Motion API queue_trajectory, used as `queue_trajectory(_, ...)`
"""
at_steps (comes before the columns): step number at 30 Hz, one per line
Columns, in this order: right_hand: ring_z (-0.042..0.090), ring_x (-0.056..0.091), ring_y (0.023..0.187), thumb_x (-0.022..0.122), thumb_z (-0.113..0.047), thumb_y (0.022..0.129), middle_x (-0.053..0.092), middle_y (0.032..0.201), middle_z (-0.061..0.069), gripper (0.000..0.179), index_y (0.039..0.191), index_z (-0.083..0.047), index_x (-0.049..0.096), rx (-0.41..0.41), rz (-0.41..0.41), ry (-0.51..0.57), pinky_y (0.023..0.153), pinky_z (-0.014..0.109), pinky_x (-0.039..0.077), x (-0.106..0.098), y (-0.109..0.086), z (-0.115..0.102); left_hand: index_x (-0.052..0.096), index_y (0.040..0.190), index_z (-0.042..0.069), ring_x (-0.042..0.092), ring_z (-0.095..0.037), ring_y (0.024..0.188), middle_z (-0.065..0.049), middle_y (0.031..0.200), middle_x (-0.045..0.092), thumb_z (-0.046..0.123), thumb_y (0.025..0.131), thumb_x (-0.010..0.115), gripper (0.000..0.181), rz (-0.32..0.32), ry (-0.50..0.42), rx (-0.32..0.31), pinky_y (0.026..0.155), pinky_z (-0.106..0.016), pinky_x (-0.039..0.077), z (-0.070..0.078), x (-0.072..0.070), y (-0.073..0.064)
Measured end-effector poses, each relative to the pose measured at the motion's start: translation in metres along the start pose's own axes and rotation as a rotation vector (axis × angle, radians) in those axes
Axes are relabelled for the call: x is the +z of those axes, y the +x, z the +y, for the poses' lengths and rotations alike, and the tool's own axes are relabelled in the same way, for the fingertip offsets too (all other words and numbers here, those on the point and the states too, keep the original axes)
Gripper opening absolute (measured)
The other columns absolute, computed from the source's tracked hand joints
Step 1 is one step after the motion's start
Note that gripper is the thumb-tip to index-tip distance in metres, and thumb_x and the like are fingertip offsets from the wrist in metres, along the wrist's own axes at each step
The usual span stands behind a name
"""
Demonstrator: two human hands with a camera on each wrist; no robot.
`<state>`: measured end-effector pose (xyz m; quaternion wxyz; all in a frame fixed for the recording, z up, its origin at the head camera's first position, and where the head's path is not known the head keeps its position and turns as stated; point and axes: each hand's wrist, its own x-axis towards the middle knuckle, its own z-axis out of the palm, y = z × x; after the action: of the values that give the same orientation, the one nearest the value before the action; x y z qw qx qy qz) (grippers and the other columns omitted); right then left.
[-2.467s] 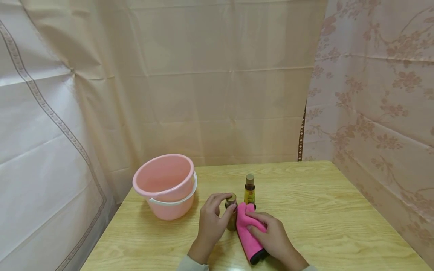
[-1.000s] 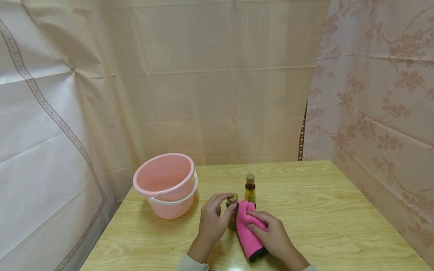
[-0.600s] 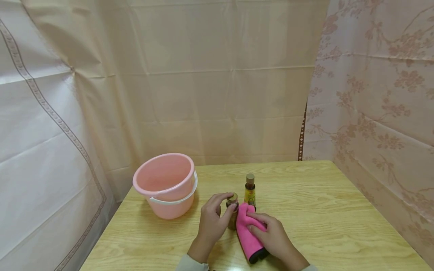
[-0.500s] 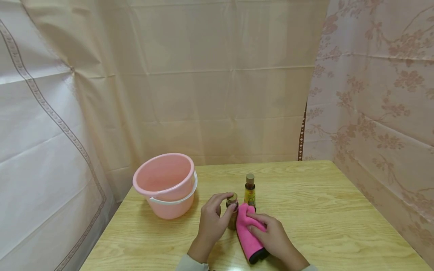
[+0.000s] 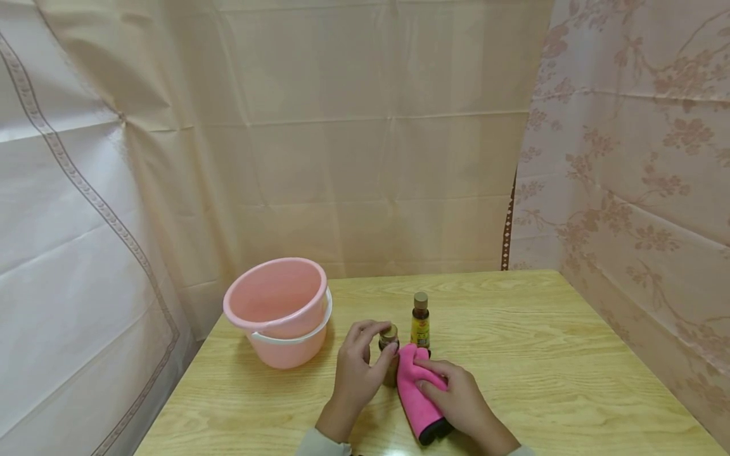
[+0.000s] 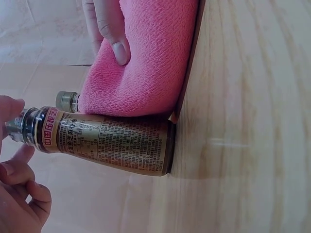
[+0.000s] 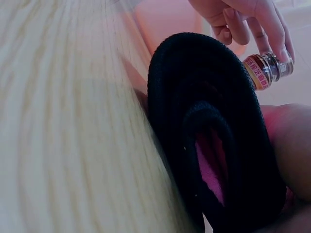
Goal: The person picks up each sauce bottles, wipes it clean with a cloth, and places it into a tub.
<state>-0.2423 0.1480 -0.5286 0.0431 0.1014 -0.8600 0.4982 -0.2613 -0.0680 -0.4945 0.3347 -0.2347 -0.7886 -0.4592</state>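
A small sesame oil bottle (image 6: 112, 143) with a gold-brown, text-covered label stands upright on the table. My left hand (image 5: 355, 367) pinches it around the cap and neck between thumb and fingers. Folded into a thick pad, a pink towel (image 5: 419, 402) with black edging lies against the bottle's right side. My right hand (image 5: 461, 396) grips this towel, thumb and fingers sunk into the pile. Behind the towel stands a second dark bottle (image 5: 420, 326) with a yellow label and gold cap, its base partly hidden. In the right wrist view the towel's rolled black edge (image 7: 204, 63) covers most of the first bottle.
A pink bucket (image 5: 291, 354) with a white handle stands at the table's left side, left of my left hand. The wood-grain table (image 5: 547, 354) reaches back to a beige curtain (image 5: 365, 158). A floral curtain (image 5: 656, 164) hangs along the right.
The held bottle's top has shifted slightly left with my left fingers. The towel has made small up-and-down shifts against the bottle. Bucket and second bottle stay in place.
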Motion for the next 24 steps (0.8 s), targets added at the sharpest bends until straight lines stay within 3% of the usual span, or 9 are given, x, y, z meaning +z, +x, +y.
queue_trajectory(15,0.009,0.066,0.100,0.083,-0.021,0.088,0.073,0.116,-0.008,0.040,0.123,-0.037,0.074,-0.025,0.025,0.010,0.083,0.024,0.054,0.0008,-0.0011,-0.0023,0.074,0.122,0.021,0.036,0.002,0.057,0.002,0.112,0.066,0.022,0.093,0.079,0.029,0.021,0.017,0.006,0.048,-0.015,0.036,-0.0009,0.0000,-0.0004)
queue_trajectory(24,0.008,0.065,0.116,0.083,-0.015,0.088,0.070,0.124,-0.018,0.045,0.123,-0.042,0.073,-0.087,0.075,0.061,0.095,0.025,0.054,0.0009,-0.0013,-0.0045,0.074,0.122,0.019,0.035,0.003,0.054,0.002,0.112,0.070,0.020,0.094,0.079,0.028,0.019,-0.009,0.018,0.045,-0.014,0.033,-0.0013,-0.0003,0.0000)
